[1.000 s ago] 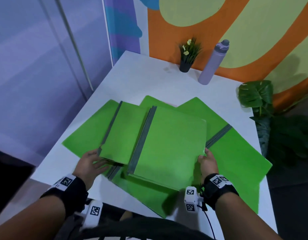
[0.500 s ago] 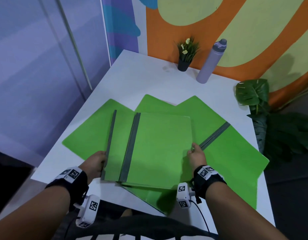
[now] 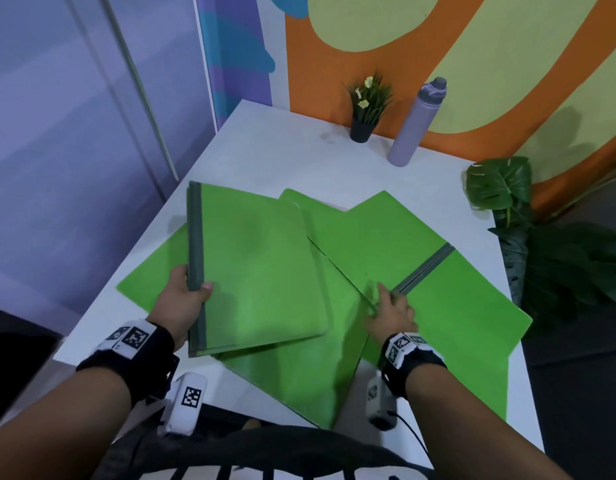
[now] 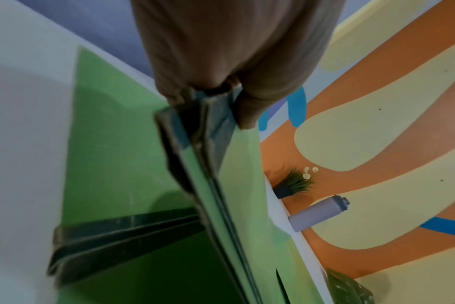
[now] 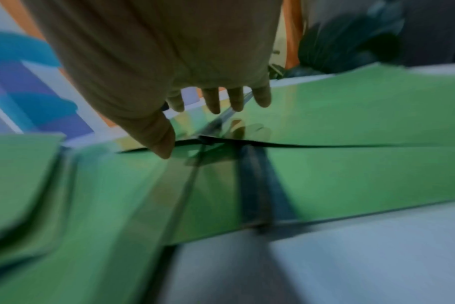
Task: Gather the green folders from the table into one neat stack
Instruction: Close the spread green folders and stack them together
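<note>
My left hand (image 3: 192, 292) grips the grey spine of a small stack of closed green folders (image 3: 258, 271), lifted and tilted above the table; the left wrist view shows the left hand (image 4: 221, 90) with the thumb clamped on the stacked folders' spines (image 4: 203, 127). More green folders lie spread underneath: an open folder at the right (image 3: 448, 292) with a grey spine, one at the near edge (image 3: 299, 379), one at the left (image 3: 154, 275). My right hand (image 3: 389, 306) hovers over the right open folder near its spine, and the right hand's fingers (image 5: 213, 100) are straight and spread.
The white table (image 3: 282, 157) holds a small potted plant (image 3: 365, 109) and a lilac bottle (image 3: 415, 124) at the far edge by the orange wall. A leafy floor plant (image 3: 507, 188) stands off the right side. A dark chair back (image 3: 265, 452) is below me.
The two held folders came together into one stack, now carried left and up by my left hand alone. My right hand let go and moved right onto the open folder.
</note>
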`<action>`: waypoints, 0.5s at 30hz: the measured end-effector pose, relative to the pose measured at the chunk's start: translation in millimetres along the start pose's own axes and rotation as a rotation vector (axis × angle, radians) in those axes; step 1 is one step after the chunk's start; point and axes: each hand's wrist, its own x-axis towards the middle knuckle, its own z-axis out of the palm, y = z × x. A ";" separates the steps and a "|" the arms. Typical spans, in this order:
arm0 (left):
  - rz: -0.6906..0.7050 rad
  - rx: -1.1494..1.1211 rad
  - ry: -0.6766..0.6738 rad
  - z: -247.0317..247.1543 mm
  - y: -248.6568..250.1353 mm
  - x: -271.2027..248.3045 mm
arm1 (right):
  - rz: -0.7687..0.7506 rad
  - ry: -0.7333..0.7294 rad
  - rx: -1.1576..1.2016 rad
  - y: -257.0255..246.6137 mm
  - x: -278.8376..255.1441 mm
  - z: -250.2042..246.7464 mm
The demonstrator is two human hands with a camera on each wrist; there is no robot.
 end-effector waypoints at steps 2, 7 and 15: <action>0.010 -0.014 0.024 -3.6 3.9 3.1 | 0.058 -0.020 -0.079 19.0 -1.1 2.9; -0.057 -0.083 -0.017 2.6 -4.3 -4.9 | 0.049 -0.084 -0.045 29.4 7.8 3.0; -0.165 -0.048 -0.071 22.3 -30.2 -18.6 | -0.075 -0.025 -0.094 30.9 17.5 -13.8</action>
